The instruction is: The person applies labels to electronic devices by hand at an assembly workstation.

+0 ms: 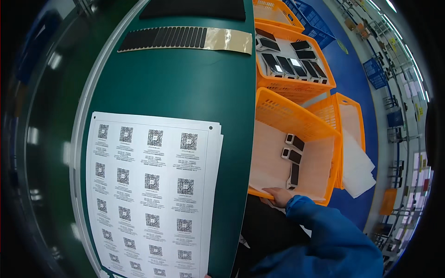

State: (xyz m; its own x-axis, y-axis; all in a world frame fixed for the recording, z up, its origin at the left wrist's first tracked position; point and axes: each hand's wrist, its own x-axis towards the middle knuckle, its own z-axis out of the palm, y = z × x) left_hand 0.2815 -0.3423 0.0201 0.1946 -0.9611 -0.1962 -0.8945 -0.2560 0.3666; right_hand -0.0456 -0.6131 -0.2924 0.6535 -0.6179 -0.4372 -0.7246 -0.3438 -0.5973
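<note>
My right hand [280, 197], in a blue sleeve, is closed over the near edge of an orange plastic crate [296, 110] beside the table. White lining covers the inside of this crate, and 3 small white devices with black faces [295, 174] lie toward its right side. Of my left hand [207, 276] only a sliver of a fingertip shows at the lower picture edge, by the bottom corner of a stack of printed paper sheets [139, 204]. The sheets carry rows of square codes and lie on the green table.
On the green table [171, 88], a backing strip with black pads [181, 38] lies beyond the sheets, near a black slab [194, 9]. Another orange crate [296, 85] holds several similar devices. White sheeting [357, 171] hangs over a crate at the right. Blue crates [310, 21] stand farther back.
</note>
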